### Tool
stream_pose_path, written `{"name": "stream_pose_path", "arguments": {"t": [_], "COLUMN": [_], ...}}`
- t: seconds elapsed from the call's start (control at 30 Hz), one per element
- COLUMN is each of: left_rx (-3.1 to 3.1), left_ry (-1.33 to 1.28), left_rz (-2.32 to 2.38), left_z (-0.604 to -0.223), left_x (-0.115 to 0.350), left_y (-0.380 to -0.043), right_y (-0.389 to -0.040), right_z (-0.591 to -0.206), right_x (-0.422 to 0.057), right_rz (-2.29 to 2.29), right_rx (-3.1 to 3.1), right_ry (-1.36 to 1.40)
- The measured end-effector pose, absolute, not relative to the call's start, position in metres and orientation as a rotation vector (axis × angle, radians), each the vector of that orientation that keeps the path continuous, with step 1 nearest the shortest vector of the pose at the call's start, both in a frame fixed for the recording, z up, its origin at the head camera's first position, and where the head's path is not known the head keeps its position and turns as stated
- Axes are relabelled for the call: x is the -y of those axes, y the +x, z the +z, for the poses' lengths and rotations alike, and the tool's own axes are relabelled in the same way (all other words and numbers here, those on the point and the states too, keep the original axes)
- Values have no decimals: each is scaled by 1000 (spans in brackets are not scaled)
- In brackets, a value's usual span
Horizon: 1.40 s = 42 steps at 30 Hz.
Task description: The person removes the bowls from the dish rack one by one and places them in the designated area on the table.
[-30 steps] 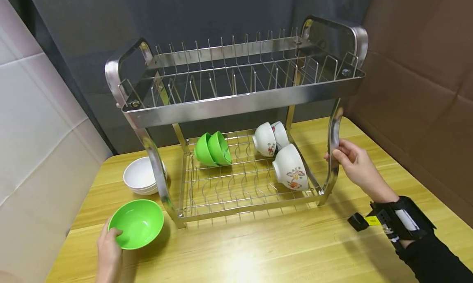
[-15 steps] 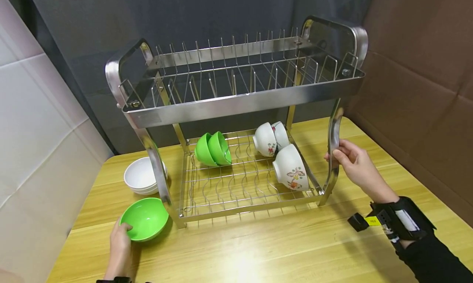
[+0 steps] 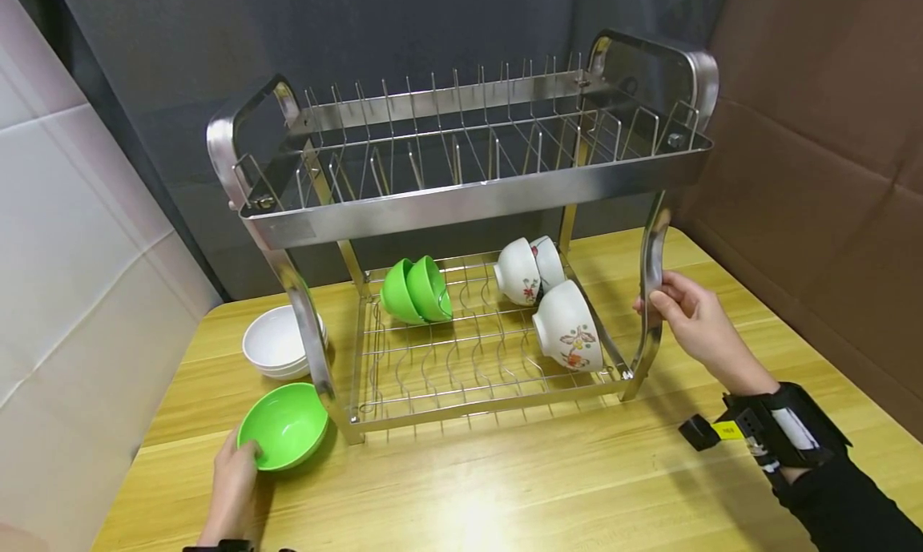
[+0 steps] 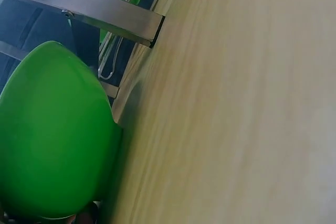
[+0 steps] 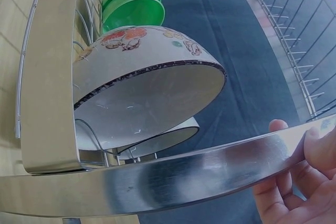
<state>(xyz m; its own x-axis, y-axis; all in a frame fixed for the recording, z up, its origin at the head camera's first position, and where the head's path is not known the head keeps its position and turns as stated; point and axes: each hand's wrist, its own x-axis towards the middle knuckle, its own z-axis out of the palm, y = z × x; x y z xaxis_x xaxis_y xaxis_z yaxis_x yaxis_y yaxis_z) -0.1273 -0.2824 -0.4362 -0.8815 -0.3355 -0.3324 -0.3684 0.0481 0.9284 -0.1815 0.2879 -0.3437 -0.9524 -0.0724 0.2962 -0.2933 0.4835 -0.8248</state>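
My left hand grips a green bowl by its near left rim, thumb over the inside. The bowl sits close over the tabletop beside the front left leg of a metal two-tier dish rack. From the left wrist, the outside of the green bowl fills the lower left, and the hand is mostly hidden behind it. My right hand pinches the rack's front right leg between thumb and fingers. In the right wrist view, the fingers of the right hand are wrapped around that curved metal bar.
Two green bowls lean in the lower tier's back left. Several flowered white bowls stand tilted at its right. Stacked white bowls sit on the table left of the rack. A black device with yellow tape hangs by my right wrist.
My left hand has carried the green bowl right and slightly away from me, closer to the rack's left leg. It barely shifts in the last half second. My right hand stays on the rack.
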Motion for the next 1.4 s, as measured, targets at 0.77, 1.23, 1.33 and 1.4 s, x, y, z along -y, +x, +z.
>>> {"name": "stream_pose_path", "arguments": {"t": [0.77,1.23,1.33,1.4], "left_rx": [-3505,-2951,-2898,-2858], "left_ry": [-73,77,36,-21], "left_rz": [1553,1531,1475,1443], "left_z": [-363,-322,-322,-323], "left_x": [182,109,105,104], "left_y": [-83,-181,-208,-225], "right_y": [-184,-182,-182,-182], "right_z": [-338,-341,-343,-344], "right_x": [-285,-289,-289,-288], "right_rz": [1451,1456,1462,1461], "right_rx": [2529,2517,2512,2511], "right_ry": [297,322,321,320]}}
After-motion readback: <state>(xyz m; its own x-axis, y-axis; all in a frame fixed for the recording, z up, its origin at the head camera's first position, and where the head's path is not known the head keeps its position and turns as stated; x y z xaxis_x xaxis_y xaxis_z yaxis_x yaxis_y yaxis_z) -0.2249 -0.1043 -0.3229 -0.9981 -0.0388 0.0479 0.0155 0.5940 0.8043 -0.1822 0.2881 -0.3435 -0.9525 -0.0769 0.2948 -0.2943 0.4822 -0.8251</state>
